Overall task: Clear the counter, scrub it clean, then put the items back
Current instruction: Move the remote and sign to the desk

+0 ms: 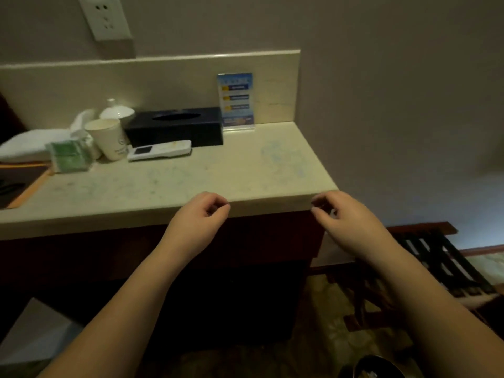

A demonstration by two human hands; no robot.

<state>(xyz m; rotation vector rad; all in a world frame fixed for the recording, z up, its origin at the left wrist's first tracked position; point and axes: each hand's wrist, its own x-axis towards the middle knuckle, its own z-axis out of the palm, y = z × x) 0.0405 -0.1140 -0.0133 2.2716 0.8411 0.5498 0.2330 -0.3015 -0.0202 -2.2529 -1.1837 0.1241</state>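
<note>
Hovering at the tabletop (245, 170) front edge, left hand (200, 216) and right hand (345, 221) hold nothing, fingers loosely curled; clearing seems not yet begun, so reach beyond the left fingers for the remote (159, 150) and tissue box (174, 126)

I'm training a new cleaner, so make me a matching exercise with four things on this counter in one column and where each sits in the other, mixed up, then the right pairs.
Things
1. tissue box
2. remote control
3. paper cup
4. blue sign card

Places
A. standing against the backsplash, right of the dark box
B. lying flat in front of the dark box
C. left of the dark box, beside the green packet
D. toward the back of the counter, between the cup and the sign

Pairs: 1-D, 2-B, 3-C, 4-A
</note>
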